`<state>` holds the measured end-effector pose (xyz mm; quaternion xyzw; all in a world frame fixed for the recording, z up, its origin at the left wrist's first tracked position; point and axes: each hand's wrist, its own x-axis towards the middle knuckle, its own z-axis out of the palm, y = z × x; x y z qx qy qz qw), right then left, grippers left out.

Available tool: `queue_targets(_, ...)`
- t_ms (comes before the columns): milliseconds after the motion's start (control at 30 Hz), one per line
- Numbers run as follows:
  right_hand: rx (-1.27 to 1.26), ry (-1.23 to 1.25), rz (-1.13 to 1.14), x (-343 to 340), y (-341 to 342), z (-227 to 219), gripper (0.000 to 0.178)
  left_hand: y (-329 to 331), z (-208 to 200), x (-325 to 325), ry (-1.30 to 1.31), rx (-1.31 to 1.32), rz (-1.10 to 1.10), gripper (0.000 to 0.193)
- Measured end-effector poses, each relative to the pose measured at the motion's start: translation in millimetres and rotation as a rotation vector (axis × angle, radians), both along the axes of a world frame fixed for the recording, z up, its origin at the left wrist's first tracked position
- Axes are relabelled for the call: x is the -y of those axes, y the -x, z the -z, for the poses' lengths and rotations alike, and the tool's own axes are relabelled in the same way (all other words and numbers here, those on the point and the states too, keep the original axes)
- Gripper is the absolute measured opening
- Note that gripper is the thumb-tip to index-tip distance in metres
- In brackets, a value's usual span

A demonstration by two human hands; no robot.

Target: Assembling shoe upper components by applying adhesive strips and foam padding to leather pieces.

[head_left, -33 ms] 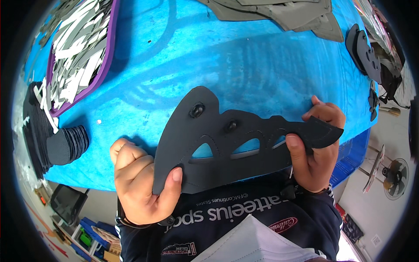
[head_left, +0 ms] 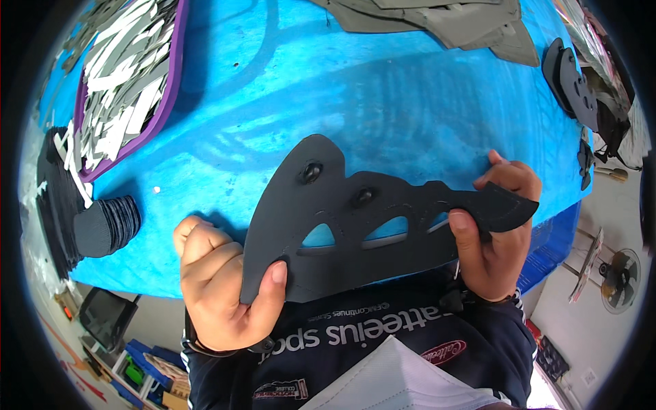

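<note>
Left hand (head_left: 222, 290): pinching the black panel (head_left: 350, 224) at its lower-left corner
Right hand (head_left: 502, 251): gripping the panel's narrow right end
Black panel: centre of the frame
Purple tray (head_left: 180, 34): upper left, holding strips (head_left: 123, 68)

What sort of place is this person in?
Probably a small workshop: a purple tray is full of grey and white strips, black pieces are stacked near it, and the held black panel has cut-out openings.
</note>
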<state>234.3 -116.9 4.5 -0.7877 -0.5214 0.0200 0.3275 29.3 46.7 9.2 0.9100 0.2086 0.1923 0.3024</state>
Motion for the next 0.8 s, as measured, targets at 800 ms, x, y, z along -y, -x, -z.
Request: queue_targets(800, 0.207, 0.034, 0.027, -2.8, 8.7, 5.3, 0.017, -3.7, 0.4, 2.4, -0.08, -0.045, 0.003, 0.017)
